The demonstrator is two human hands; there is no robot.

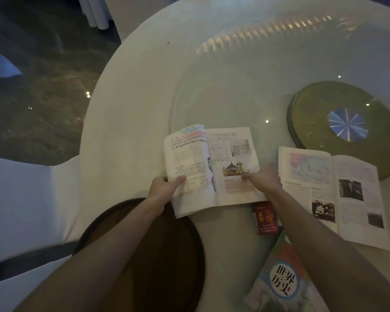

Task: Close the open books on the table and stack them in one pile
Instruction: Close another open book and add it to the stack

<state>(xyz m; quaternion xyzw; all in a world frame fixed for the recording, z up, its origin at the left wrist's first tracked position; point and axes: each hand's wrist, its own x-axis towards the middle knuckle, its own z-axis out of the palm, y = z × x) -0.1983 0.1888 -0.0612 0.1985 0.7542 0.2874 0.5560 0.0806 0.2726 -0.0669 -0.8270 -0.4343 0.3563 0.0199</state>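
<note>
An open textbook (pixel 214 154) with handwritten notes and pictures lies at the near edge of the round white table (pixel 140 91). My left hand (pixel 164 188) grips its left page edge, thumb on top. My right hand (pixel 265 179) presses on its right page near the outer edge. A second open book (pixel 338 194) lies flat to the right, untouched. A closed book with a colourful cover (pixel 282 282) lies at the bottom right, partly under my right forearm.
A small red box (pixel 265 218) sits between the books, near my right wrist. A green turntable disc (pixel 347 122) lies under the glass top at the right. A dark round stool (pixel 158 255) and a white-covered chair (pixel 25 199) stand below and left.
</note>
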